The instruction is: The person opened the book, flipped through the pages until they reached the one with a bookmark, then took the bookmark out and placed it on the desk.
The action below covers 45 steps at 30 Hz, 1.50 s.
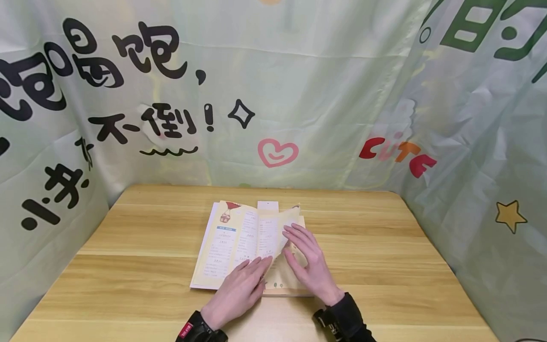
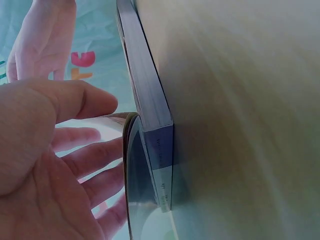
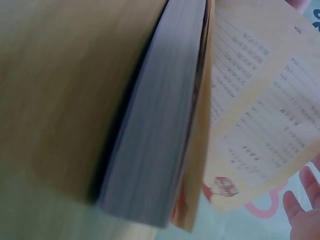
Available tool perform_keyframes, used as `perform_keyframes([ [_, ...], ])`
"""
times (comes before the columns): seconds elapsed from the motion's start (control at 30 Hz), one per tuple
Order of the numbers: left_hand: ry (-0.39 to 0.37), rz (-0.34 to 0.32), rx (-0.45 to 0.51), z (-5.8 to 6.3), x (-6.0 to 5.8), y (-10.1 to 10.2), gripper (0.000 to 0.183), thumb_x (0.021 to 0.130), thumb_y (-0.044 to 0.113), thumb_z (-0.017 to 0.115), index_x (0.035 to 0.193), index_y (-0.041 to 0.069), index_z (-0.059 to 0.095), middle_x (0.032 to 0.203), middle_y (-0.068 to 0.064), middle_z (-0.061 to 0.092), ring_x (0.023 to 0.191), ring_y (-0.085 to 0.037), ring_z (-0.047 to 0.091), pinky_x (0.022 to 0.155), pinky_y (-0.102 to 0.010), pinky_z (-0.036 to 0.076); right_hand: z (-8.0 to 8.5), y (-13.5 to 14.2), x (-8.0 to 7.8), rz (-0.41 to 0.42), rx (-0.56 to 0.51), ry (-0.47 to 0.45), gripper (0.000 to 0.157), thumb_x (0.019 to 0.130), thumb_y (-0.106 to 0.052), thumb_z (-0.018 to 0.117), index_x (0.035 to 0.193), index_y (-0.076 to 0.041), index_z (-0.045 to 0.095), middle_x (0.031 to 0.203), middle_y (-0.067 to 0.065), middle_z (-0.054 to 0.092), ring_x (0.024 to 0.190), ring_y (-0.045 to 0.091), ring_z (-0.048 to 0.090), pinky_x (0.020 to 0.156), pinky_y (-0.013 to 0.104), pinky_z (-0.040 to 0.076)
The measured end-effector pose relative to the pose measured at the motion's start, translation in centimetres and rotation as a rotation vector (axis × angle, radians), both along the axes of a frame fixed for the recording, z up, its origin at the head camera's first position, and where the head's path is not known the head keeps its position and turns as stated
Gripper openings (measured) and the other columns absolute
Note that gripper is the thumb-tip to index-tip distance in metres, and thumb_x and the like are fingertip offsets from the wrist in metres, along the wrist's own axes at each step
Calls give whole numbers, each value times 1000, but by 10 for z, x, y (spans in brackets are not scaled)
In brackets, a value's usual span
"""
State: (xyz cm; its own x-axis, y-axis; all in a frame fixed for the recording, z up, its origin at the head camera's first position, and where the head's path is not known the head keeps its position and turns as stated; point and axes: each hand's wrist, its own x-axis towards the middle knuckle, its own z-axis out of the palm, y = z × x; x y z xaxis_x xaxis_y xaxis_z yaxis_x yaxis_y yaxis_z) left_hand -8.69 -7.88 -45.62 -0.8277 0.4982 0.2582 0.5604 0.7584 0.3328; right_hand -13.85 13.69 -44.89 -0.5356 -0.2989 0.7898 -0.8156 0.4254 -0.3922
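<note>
An open book (image 1: 222,242) with printed contents pages lies on the table. One right-hand page (image 1: 290,218) is lifted and curved, and an illustrated page (image 1: 286,275) shows beneath it. My left hand (image 1: 241,289) rests on the lower part of the book by the middle fold, fingers extended; in the left wrist view its fingers (image 2: 100,157) touch the curved paper. Beside the lifted page is my right hand (image 1: 309,263), fingers spread near its edge. In the right wrist view its fingers (image 3: 305,200) show at the lower right, holding nothing.
A pale card-like strip (image 1: 268,205) sticks out past the book's top edge. The wooden table (image 1: 376,247) extends around the book. Printed cloth (image 1: 320,95) hangs behind the table and at both sides.
</note>
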Motion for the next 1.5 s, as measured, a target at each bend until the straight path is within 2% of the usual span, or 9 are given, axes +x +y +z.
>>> perform_keyframes([
  [0.3, 109, 6, 53, 4, -2, 0, 62, 93, 11, 65, 150, 2, 44, 143, -12, 62, 127, -21, 63, 107, -39, 54, 3, -5, 8, 32, -21, -269, 49, 97, -1, 59, 145, -2, 51, 156, 21, 45, 148, 31, 40, 126, 20, 23],
  [0.53, 37, 45, 204, 9, 0, 2, 63, 93, 7, 63, 153, 6, 41, 114, -7, 74, 92, -9, 68, 76, -29, 60, 0, -8, 11, 86, 2, -435, 51, 104, -8, 49, 154, -10, 40, 161, 14, 38, 150, 29, 35, 125, 37, 28],
  [0.8, -66, 66, 483, 15, -3, 4, 74, 91, -3, 63, 157, 11, 32, 83, -12, 71, 55, 8, 48, 45, -12, 41, -1, -13, 15, 169, 9, -575, 50, 107, -11, 43, 156, -6, 35, 162, 16, 37, 147, 34, 40, 117, 48, 42],
  [0.97, -150, 113, 663, 20, -2, 4, 78, 92, -5, 62, 160, 12, 27, 109, -31, 72, 42, -2, 50, 35, -15, 41, 0, -17, 17, 205, 15, -699, 51, 109, -18, 40, 158, -9, 31, 164, 11, 32, 147, 33, 40, 121, 56, 31],
  [1.03, -159, 133, 735, 20, -2, 4, 80, 91, -7, 62, 160, 11, 26, 126, -35, 65, 49, -13, 64, 39, -16, 48, 0, -17, 17, 214, 19, -719, 51, 109, -19, 40, 158, -8, 30, 165, 12, 31, 147, 33, 41, 121, 56, 31],
  [1.13, -134, 163, 809, 21, -3, 3, 82, 89, -9, 64, 159, 9, 26, 124, -33, 66, 69, -25, 75, 53, -17, 58, -2, -18, 18, 225, 35, -716, 51, 109, -19, 40, 158, -6, 30, 165, 13, 30, 145, 35, 44, 122, 52, 32],
  [1.3, -138, 222, 935, 24, -6, 1, 83, 88, -11, 64, 159, 11, 28, 113, -26, 73, 51, -8, 63, 43, -15, 49, -3, -19, 18, 267, 52, -757, 53, 109, -21, 39, 158, -6, 28, 166, 15, 26, 144, 36, 46, 121, 45, 36],
  [1.37, -139, 238, 974, 25, -6, 0, 83, 87, -12, 64, 159, 12, 28, 122, -24, 71, 41, -2, 49, 35, -16, 41, -3, -20, 18, 284, 54, -801, 55, 109, -24, 40, 159, -7, 26, 167, 12, 24, 145, 34, 44, 121, 44, 36],
  [1.5, -113, 247, 1014, 26, -7, -1, 82, 87, -13, 64, 158, 10, 29, 147, -19, 55, 38, -1, 51, 32, -17, 42, -3, -22, 18, 301, 67, -867, 57, 109, -28, 40, 160, -9, 24, 168, 9, 23, 147, 32, 42, 122, 45, 36],
])
